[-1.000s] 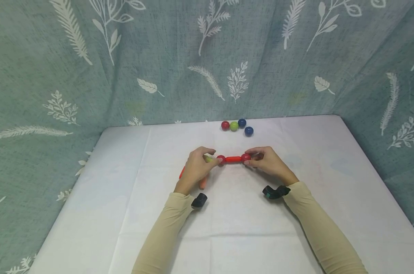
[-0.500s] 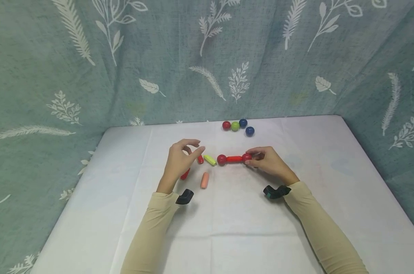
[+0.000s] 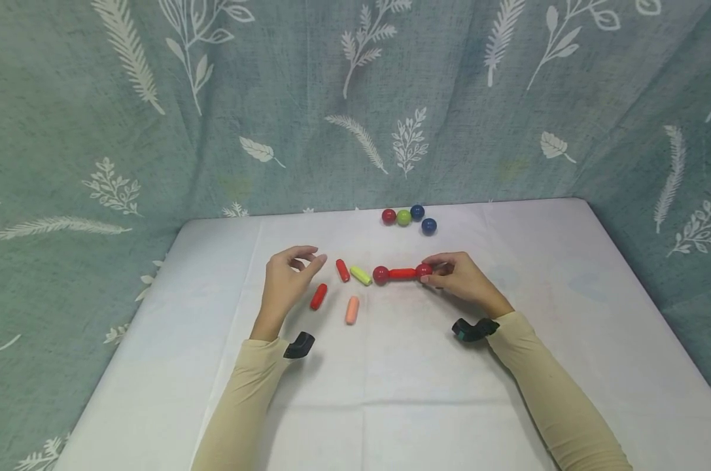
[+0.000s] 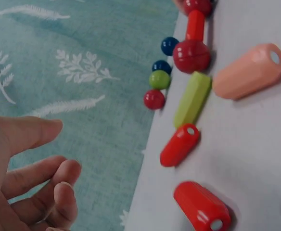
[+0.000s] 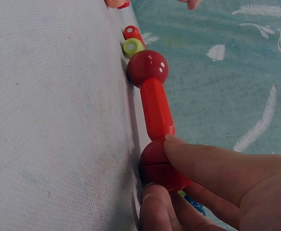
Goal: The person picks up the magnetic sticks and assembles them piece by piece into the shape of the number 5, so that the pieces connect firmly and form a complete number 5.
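My right hand (image 3: 462, 280) pinches a dark red ball (image 5: 156, 166) between thumb and fingers. That ball joins one end of a red rod (image 3: 402, 273), and a second dark red ball (image 3: 381, 275) sits on the rod's other end. My left hand (image 3: 286, 281) hovers to the left, its fingers loosely bent and holding nothing. Between the hands lie a yellow-green rod (image 4: 192, 100), touching or very near the second ball, a short red rod (image 3: 343, 270), another red rod (image 3: 318, 296) and a salmon-pink rod (image 3: 352, 310). Silvery discs show on several rod ends in the left wrist view.
Near the table's back edge sit a red ball (image 3: 388, 216), a green ball (image 3: 403, 217) and two blue balls, one (image 3: 416, 212) behind the other (image 3: 428, 226). A white cloth (image 3: 414, 373) covers the table. A patterned green-blue curtain (image 3: 308, 104) hangs behind.
My left hand has let go of the left dark red ball and moved left, uncovering the loose rods. My right hand stays on its ball.
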Demonstrator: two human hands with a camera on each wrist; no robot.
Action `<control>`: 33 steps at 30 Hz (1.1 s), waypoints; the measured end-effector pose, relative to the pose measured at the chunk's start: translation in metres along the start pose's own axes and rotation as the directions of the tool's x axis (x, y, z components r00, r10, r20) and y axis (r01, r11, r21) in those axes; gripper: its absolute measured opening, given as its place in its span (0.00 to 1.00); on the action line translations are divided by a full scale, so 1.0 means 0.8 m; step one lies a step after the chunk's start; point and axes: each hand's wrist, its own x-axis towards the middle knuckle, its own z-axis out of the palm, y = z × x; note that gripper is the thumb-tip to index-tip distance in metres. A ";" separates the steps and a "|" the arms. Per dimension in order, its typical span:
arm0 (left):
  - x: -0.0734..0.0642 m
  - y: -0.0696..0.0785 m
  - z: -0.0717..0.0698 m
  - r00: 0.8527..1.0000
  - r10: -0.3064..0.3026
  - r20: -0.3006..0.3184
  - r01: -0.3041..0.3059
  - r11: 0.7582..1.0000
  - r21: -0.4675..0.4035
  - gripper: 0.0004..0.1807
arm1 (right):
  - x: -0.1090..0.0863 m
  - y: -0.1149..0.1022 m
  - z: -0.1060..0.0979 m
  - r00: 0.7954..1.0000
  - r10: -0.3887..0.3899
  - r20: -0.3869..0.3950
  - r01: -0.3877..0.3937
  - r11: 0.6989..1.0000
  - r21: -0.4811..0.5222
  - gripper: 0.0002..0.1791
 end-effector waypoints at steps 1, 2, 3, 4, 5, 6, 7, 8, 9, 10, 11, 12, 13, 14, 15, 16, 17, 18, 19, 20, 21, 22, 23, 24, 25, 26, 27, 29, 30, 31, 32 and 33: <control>-0.001 -0.002 -0.001 1.000 -0.013 -0.002 0.013 1.000 0.010 0.19 | 0.000 0.000 0.000 1.000 0.001 0.000 -0.001 1.000 0.001 0.23; -0.002 -0.005 -0.002 1.000 -0.027 -0.002 0.027 0.999 0.019 0.20 | 0.000 0.000 0.000 1.000 0.001 -0.001 -0.001 1.000 0.002 0.23; -0.003 -0.007 -0.002 0.999 -0.042 0.000 0.042 0.999 0.026 0.21 | 0.000 0.001 0.000 1.000 0.001 -0.001 -0.001 1.000 0.002 0.23; -0.004 -0.009 -0.003 0.998 -0.056 0.002 0.056 0.998 0.033 0.21 | 0.000 0.001 0.000 1.000 0.000 -0.001 0.000 1.000 0.004 0.23; -0.005 -0.012 -0.003 0.998 -0.070 0.006 0.070 0.997 0.039 0.21 | 0.001 0.002 0.000 1.000 0.001 -0.001 -0.001 1.000 0.007 0.23; -0.006 -0.014 -0.003 0.996 -0.086 0.012 0.085 0.995 0.050 0.21 | 0.001 0.002 0.000 1.000 0.001 0.001 -0.001 1.000 0.009 0.23; -0.008 -0.016 -0.003 0.995 -0.102 0.020 0.100 0.993 0.066 0.21 | 0.001 0.002 0.000 1.000 0.001 0.001 -0.001 1.000 0.012 0.23; -0.009 -0.018 -0.002 0.992 -0.119 0.032 0.116 0.990 0.081 0.21 | 0.001 0.002 0.000 1.000 0.000 0.001 0.000 1.000 0.014 0.23; -0.010 -0.020 -0.002 0.990 -0.133 0.045 0.128 0.987 0.096 0.21 | 0.001 0.002 -0.001 1.000 0.000 0.003 0.000 1.000 0.017 0.23; -0.011 -0.021 -0.001 0.988 -0.143 0.059 0.135 0.984 0.115 0.21 | 0.001 0.002 -0.001 1.000 0.001 0.003 -0.001 1.000 0.019 0.23; -0.012 -0.022 -0.001 0.986 -0.151 0.071 0.141 0.981 0.132 0.21 | 0.000 0.003 -0.001 1.000 0.002 0.002 -0.002 1.000 0.020 0.23; -0.013 -0.023 0.000 0.985 -0.155 0.082 0.141 0.979 0.148 0.20 | 0.000 0.003 -0.001 1.000 0.001 0.002 -0.002 1.000 0.019 0.23; -0.014 -0.024 0.000 0.983 -0.157 0.093 0.142 0.977 0.158 0.20 | 0.000 0.003 -0.002 1.000 0.003 0.001 -0.003 1.000 0.019 0.23; -0.014 -0.024 0.001 0.982 -0.160 0.102 0.142 0.976 0.165 0.20 | 0.000 0.003 -0.002 1.000 0.003 0.001 -0.003 1.000 0.019 0.23; -0.014 -0.025 0.001 0.980 -0.164 0.110 0.144 0.974 0.173 0.20 | -0.001 0.003 -0.002 1.000 0.002 0.000 -0.002 1.000 0.021 0.23; -0.015 -0.025 0.002 0.978 -0.170 0.117 0.148 0.973 0.180 0.20 | -0.001 0.002 -0.002 1.000 0.001 0.000 -0.001 1.000 0.021 0.23; -0.015 -0.026 0.003 0.976 -0.175 0.126 0.150 0.971 0.186 0.20 | -0.001 0.002 -0.002 1.000 0.000 0.002 0.000 1.000 0.022 0.23; -0.015 -0.027 0.003 0.974 -0.183 0.135 0.155 0.968 0.195 0.20 | -0.001 0.002 -0.002 1.000 -0.002 0.003 0.002 1.000 0.025 0.22; -0.016 -0.027 0.004 0.971 -0.192 0.144 0.161 0.966 0.204 0.20 | -0.002 0.001 -0.002 1.000 -0.003 0.004 0.003 1.000 0.029 0.22; -0.016 -0.028 0.004 0.968 -0.200 0.153 0.166 0.963 0.213 0.20 | -0.002 0.001 -0.001 1.000 -0.003 0.005 0.003 0.999 0.032 0.22; -0.016 -0.029 0.005 0.965 -0.206 0.162 0.168 0.961 0.222 0.19 | -0.002 0.000 -0.001 1.000 -0.003 0.006 0.003 0.999 0.035 0.22; -0.016 -0.030 0.006 0.963 -0.208 0.170 0.167 0.959 0.230 0.19 | -0.002 0.000 -0.001 1.000 -0.002 0.007 0.002 0.999 0.036 0.22; -0.016 -0.030 0.006 0.961 -0.213 0.179 0.167 0.956 0.240 0.19 | -0.003 -0.001 -0.001 1.000 -0.002 0.007 0.002 0.999 0.038 0.22; -0.017 -0.030 0.006 0.958 -0.218 0.186 0.169 0.954 0.247 0.19 | -0.003 -0.001 -0.001 1.000 -0.003 0.007 0.003 0.999 0.040 0.22; -0.017 -0.031 0.007 0.956 -0.221 0.193 0.169 0.952 0.255 0.18 | -0.003 -0.001 -0.001 1.000 -0.003 0.006 0.002 0.999 0.040 0.22; -0.017 -0.031 0.007 0.952 -0.230 0.201 0.173 0.949 0.264 0.18 | -0.002 -0.001 -0.001 1.000 -0.003 0.006 0.003 0.999 0.040 0.22; -0.018 -0.032 0.007 0.949 -0.238 0.209 0.177 0.946 0.271 0.18 | -0.002 -0.001 -0.001 1.000 -0.004 0.006 0.004 0.999 0.040 0.22; -0.019 -0.031 0.007 0.940 -0.257 0.226 0.188 0.939 0.287 0.18 | -0.002 -0.001 0.000 1.000 -0.005 0.006 0.005 0.999 0.037 0.22; -0.019 -0.031 0.008 0.936 -0.266 0.231 0.193 0.936 0.295 0.18 | -0.002 -0.001 0.000 1.000 -0.004 0.007 0.004 0.999 0.036 0.22; -0.019 -0.030 0.008 0.931 -0.276 0.238 0.198 0.932 0.304 0.18 | -0.002 -0.002 0.000 1.000 -0.002 0.006 0.002 0.999 0.034 0.22; -0.019 -0.029 0.008 0.928 -0.285 0.242 0.203 0.928 0.313 0.18 | -0.002 -0.002 0.000 1.000 -0.001 0.006 0.001 0.999 0.033 0.22; -0.020 -0.028 0.008 0.925 -0.291 0.245 0.204 0.924 0.324 0.18 | -0.002 -0.002 0.000 1.000 0.001 0.006 -0.001 1.000 0.031 0.22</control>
